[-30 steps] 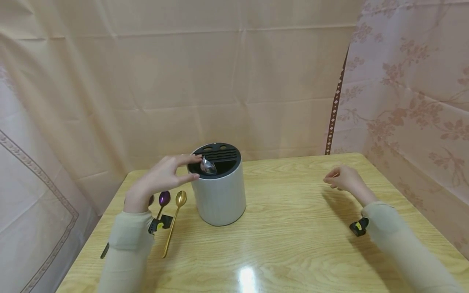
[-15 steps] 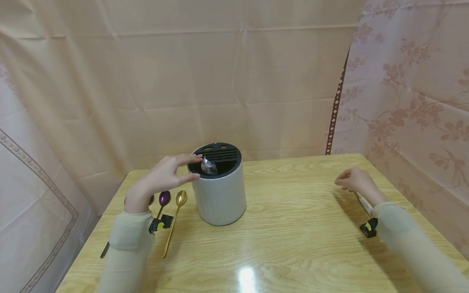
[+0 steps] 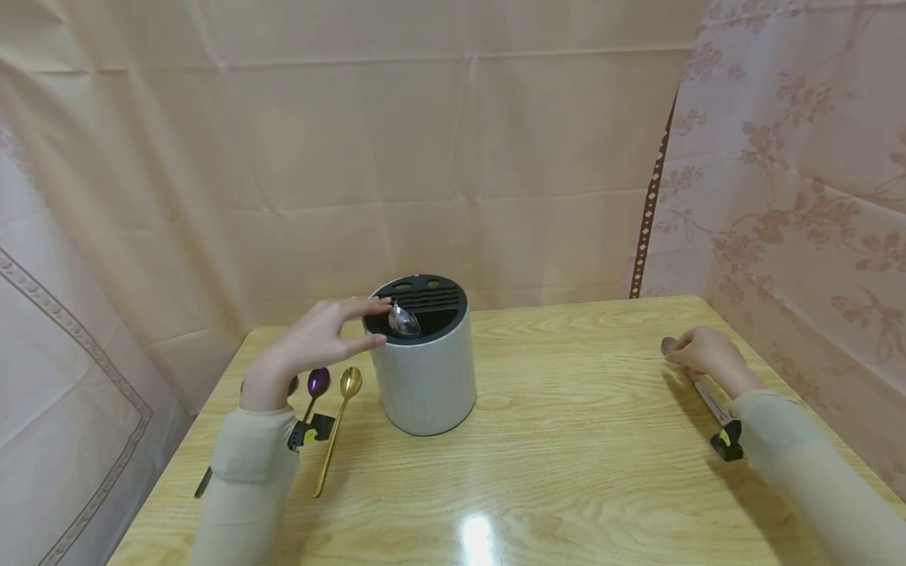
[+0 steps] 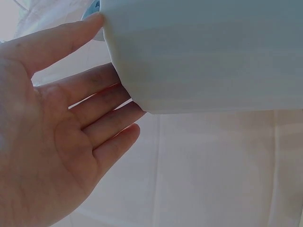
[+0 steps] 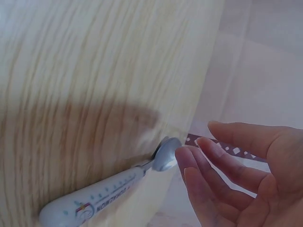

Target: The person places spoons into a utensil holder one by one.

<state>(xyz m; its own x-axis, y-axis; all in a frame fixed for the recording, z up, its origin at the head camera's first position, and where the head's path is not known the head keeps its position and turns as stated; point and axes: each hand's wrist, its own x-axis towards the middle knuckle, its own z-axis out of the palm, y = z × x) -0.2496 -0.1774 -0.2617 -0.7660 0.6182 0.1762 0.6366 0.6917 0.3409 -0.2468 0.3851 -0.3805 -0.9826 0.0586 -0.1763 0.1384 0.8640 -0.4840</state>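
My left hand (image 3: 314, 342) rests against the left side of a white cylindrical utensil holder (image 3: 428, 393) with a black top, fingers extended along its wall. In the left wrist view its thumb touches the edge of the holder (image 4: 203, 56). A silver spoon (image 3: 403, 321) stands bowl-up in the holder's large compartment, close to the left fingertips. On the right of the table, my right hand (image 3: 704, 354) hovers over a second spoon with a white printed handle (image 5: 94, 201). Its thumb and fingers are parted, fingertips right at the metal spoon bowl (image 5: 166, 153).
Left of the holder lie a gold spoon (image 3: 333, 440) and a purple-bowled spoon (image 3: 318, 383). Another utensil's dark handle (image 3: 203, 483) shows past the left sleeve, mostly hidden. A beige curtain (image 3: 340, 157) hangs behind the wooden table (image 3: 552, 440).
My right hand has moved to the right and slightly nearer, and the spoon beneath it now shows at both ends. The left hand has stayed at the holder.
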